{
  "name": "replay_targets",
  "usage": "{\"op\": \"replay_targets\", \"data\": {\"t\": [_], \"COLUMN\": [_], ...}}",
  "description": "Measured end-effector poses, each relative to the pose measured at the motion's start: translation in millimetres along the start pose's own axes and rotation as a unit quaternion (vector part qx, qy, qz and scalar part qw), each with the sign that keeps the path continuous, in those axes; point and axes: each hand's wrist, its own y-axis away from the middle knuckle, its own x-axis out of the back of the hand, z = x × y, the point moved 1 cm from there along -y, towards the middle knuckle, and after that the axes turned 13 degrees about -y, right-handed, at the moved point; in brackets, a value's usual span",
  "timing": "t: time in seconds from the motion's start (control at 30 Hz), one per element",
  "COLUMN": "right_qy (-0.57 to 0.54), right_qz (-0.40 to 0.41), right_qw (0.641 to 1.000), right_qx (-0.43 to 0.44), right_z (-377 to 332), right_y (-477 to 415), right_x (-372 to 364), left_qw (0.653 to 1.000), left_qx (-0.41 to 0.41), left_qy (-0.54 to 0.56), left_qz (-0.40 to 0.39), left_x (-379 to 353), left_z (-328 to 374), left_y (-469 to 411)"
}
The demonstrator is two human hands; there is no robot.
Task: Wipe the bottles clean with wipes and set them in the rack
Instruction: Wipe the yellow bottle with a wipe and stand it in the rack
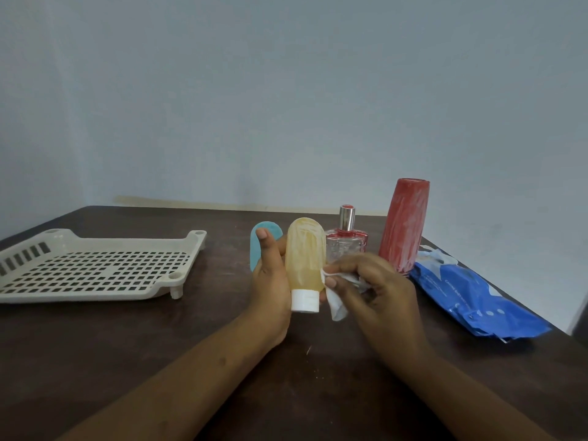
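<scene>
Yellow bottle (305, 256), gripped cap-down in the left hand (270, 281), is mid-wipe, I judge (the right hand (381, 294) fingers pinch the wipe (339, 302) beside it); next, carry it to the rack (133, 240).

The left hand (270, 281) hides much of the teal bottle (256, 249); the rack (95, 291) is cropped.
</scene>
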Motion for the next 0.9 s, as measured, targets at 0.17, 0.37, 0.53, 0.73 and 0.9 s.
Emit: {"op": "replay_targets", "data": {"t": [0.17,0.37,0.53,0.73,0.9], "right_qy": [0.002,0.020,0.038,0.081,0.096], "right_qz": [0.040,0.004,0.014,-0.043,-0.085], "right_qw": [0.999,0.999,0.998,0.992,0.983], "right_qx": [-0.021,0.033,0.042,0.090,0.134], "right_z": [4.2,-0.3,-1.8,-5.3,-14.6], "right_y": [-1.3,1.1,-0.5,2.3,4.1], "right_x": [2.0,0.7,-0.1,0.4,-2.3], "left_qw": [1.000,0.999,0.994,0.989,0.982], "left_qx": [0.008,-0.002,-0.021,-0.067,-0.101], "left_qy": [-0.012,-0.040,-0.089,-0.121,-0.131], "left_qz": [-0.008,-0.008,-0.055,-0.059,-0.096], "left_x": [-2.3,-0.7,-5.0,-6.4,-4.5], "left_z": [-3.4,-7.0,-12.1,-18.4,-16.4], "left_y": [2.1,-2.3,1.9,-3.5,-0.5]}}
